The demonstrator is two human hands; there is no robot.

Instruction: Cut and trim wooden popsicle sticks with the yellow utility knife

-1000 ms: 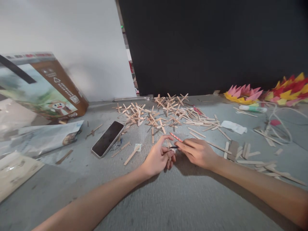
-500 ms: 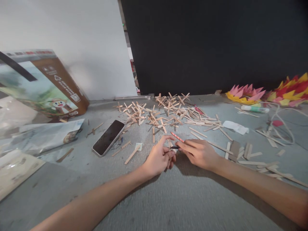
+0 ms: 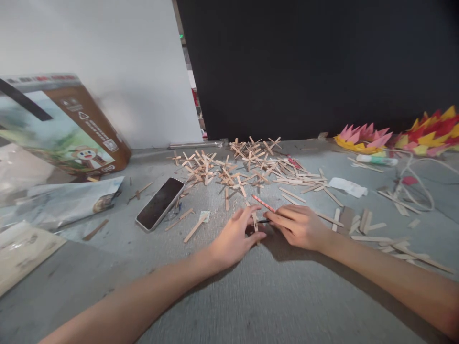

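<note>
My left hand [image 3: 233, 238] has its thumb and index finger bent around a small wooden craft stick [image 3: 255, 220], which lies between them. My right hand [image 3: 299, 225] is closed on a dark-tipped pen [image 3: 264, 220], whose point reaches the stick's side. A red-and-white patterned stick-like piece [image 3: 263, 203] also juts from the right fingers; whether it is part of the pen I cannot tell. Beyond both hands lies a heap of craft sticks [image 3: 226, 173], many crossed over one another.
On the left are a phone [image 3: 160, 203], plastic packets [image 3: 75, 198] and a brown printed bag [image 3: 96, 129]. To the right lie loose sticks [image 3: 369, 239], a white paper scrap [image 3: 347, 187], a glue stick [image 3: 376, 160], a white cable [image 3: 416, 177] and pink-yellow paper crowns [image 3: 362, 139].
My left fingers have uncurled from a tight pinch and spread apart around the craft stick, which now shows more. My right hand has stayed nearly in place with the pen.
</note>
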